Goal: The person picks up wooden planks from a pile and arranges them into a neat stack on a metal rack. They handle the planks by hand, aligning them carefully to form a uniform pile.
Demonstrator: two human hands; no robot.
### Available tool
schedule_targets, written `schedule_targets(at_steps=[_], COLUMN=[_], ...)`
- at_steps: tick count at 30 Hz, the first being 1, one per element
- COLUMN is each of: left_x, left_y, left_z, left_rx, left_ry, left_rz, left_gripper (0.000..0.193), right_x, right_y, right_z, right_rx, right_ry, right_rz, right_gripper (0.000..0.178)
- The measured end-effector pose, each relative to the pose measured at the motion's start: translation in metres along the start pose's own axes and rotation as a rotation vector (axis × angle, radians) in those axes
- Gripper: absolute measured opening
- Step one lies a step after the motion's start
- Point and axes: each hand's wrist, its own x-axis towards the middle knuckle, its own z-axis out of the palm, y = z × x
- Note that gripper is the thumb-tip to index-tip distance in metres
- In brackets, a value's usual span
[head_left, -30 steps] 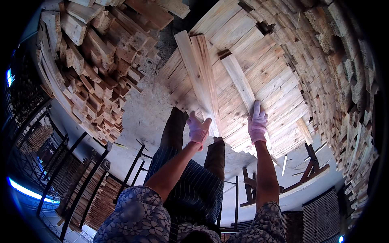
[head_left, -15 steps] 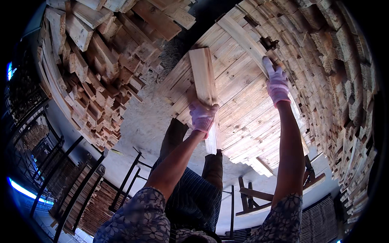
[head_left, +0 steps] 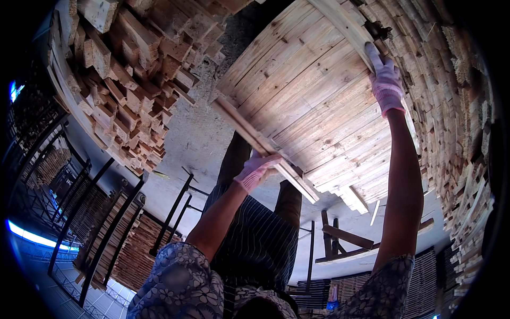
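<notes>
A slim wooden board (head_left: 249, 130) slants along the near left edge of a layer of planks (head_left: 313, 87) laid side by side. My left hand (head_left: 258, 169), in a pinkish-white glove, is closed around this board from the near side. At the layer's far right edge lies another long board (head_left: 342, 22). My right hand (head_left: 387, 82), gloved alike, rests against its edge with the fingers stretched out and somewhat apart. The right thumb cannot be seen.
A tall stack of timber ends (head_left: 446, 101) curves along the right. At the upper left stands a pile of uneven board pieces (head_left: 127, 80). Black metal racks (head_left: 98, 234) rise at the lower left. A wooden frame (head_left: 345, 239) stands on the floor at the lower right.
The board in my left hand has turned from crossing over the planks to lying along their near left edge. My right hand keeps its place at the right-hand board while the view shifts.
</notes>
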Motion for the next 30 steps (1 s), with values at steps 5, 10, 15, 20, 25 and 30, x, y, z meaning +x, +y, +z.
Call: schedule_targets(at_steps=[5, 10, 15, 20, 25, 30], left_x=[0.007, 0.05, 0.058, 0.051, 0.028, 0.064], left_y=[0.019, 0.042, 0.033, 0.017, -0.008, -0.012], left_z=[-0.08, -0.014, -0.03, -0.064, -0.082, -0.062], left_rx=[-0.09, -0.171, -0.242, -0.194, -0.213, 0.152], left_ry=[-0.046, -0.177, -0.106, -0.12, -0.029, -0.019], left_rz=[-0.099, -0.111, -0.155, -0.068, -0.1, 0.076], left_gripper=[0.043, 0.047, 0.046, 0.047, 0.049, 0.034], right_x=[0.007, 0.015, 0.012, -0.04, -0.007, 0.009], right_y=[0.0, 0.004, -0.027, -0.155, -0.273, -0.296], right_z=[0.012, 0.016, -0.004, 0.001, 0.018, 0.026], right_rx=[0.048, 0.033, -0.349, -0.043, 0.021, -0.19], right_ry=[0.0, 0.089, -0.006, 0.22, 0.186, 0.011], right_rz=[-0.012, 0.009, 0.038, -0.526, -0.627, -0.723], right_gripper=[0.082, 0.082, 0.076, 0.075, 0.045, 0.041])
